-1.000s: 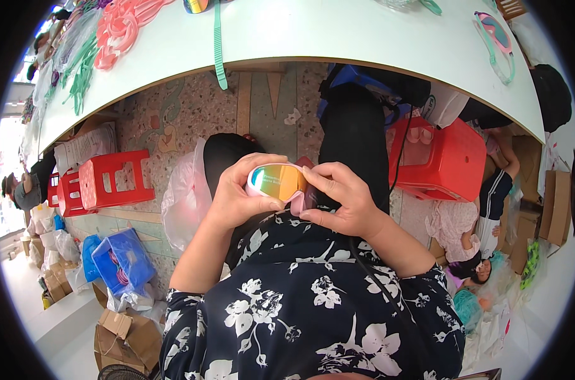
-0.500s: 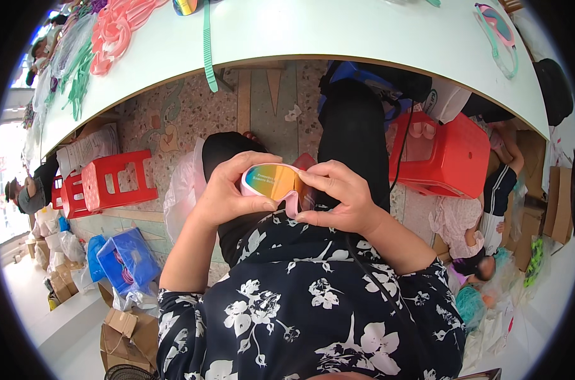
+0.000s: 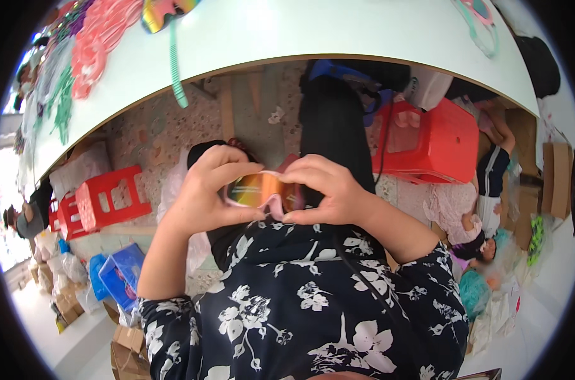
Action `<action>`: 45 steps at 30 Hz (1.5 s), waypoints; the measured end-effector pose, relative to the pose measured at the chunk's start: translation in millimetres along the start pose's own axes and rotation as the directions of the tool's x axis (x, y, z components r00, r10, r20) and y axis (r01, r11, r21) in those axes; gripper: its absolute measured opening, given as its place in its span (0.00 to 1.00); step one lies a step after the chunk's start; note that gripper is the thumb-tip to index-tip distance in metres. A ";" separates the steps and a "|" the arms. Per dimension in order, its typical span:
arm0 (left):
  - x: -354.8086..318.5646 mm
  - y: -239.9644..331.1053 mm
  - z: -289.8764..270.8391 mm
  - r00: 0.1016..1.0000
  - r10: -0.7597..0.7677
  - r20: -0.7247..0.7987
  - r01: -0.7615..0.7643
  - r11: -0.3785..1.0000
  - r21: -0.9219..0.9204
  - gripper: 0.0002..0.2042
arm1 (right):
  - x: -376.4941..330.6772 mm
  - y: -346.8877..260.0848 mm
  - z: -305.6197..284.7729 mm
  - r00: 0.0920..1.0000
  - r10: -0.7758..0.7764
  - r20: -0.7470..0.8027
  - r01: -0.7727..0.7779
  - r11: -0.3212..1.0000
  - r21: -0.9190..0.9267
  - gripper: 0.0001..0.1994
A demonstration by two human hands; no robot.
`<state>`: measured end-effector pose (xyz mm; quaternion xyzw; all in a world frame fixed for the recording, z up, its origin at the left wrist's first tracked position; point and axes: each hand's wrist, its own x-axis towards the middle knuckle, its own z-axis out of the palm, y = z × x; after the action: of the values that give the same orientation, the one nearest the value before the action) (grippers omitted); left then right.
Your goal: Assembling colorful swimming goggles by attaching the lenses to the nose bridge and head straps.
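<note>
Both hands work on the pink goggles [image 3: 265,192]: left hand [image 3: 206,190] and right hand [image 3: 325,190] clamp its ends; next, I judge, careful seating of the mirrored lens between them

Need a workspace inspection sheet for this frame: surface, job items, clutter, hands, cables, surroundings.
Surface: white curved table, edge above the hands.
Job's things: pink-framed goggles with orange mirrored lens, held over the lap.
Clutter: pink and green goggle straps piled at the table's left end; one green strap hangs over the edge.
Grippers: left hand and right hand both grip the goggles.
Cables: black cord across the floral top.
Surroundings: red plastic stools, blue crate, cardboard boxes.
</note>
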<state>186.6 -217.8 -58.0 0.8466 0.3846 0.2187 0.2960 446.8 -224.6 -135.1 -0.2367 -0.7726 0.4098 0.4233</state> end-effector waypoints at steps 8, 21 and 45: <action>-0.8 9.6 28.9 0.999 0.028 0.022 -0.032 0.983 0.183 0.25 | 4.6 5.1 -3.7 0.995 -0.022 0.094 0.018 0.999 0.046 0.27; -17.0 3.8 55.3 0.985 0.016 -0.170 0.010 0.988 0.153 0.24 | 3.7 26.8 8.3 0.825 0.404 0.395 -0.537 0.338 0.773 0.20; -29.5 3.3 65.6 0.949 -0.006 -0.314 0.071 0.978 0.197 0.20 | -14.6 21.4 8.4 0.802 0.486 0.348 -0.475 0.166 0.864 0.17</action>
<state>209.6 -264.4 -107.8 0.8198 0.4637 0.3025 0.1465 447.8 -226.8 -162.2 -0.1871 -0.2824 0.8806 0.3313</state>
